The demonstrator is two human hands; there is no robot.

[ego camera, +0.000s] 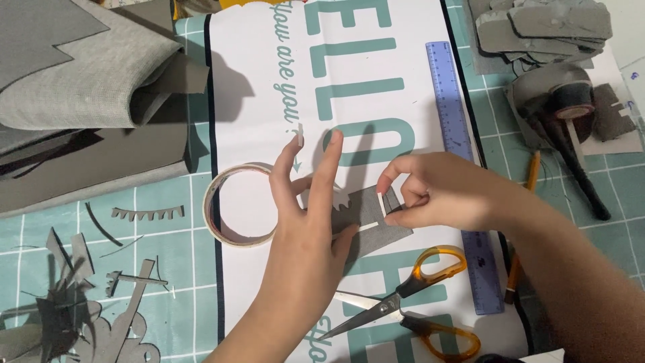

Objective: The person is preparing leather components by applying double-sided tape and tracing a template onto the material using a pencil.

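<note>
A small grey fabric piece (368, 207) with a jagged edge lies on a white printed sheet (255, 87). My left hand (306, 222) presses it down with the thumb, fingers spread, and a short bit of white tape (299, 134) sticks to the raised index fingertip. My right hand (437, 191) pinches a white tape strip (381, 205) laid across the fabric. A roll of tape (216, 205) rests just left of my left hand.
Orange-handled scissors (410, 296) lie near the front. A blue ruler (460, 168) runs along the sheet's right edge, an orange pencil (531, 175) beyond it. Folded grey fabric (80, 74) sits at back left, grey scraps (80, 302) at front left, cut grey pieces (544, 27) at back right.
</note>
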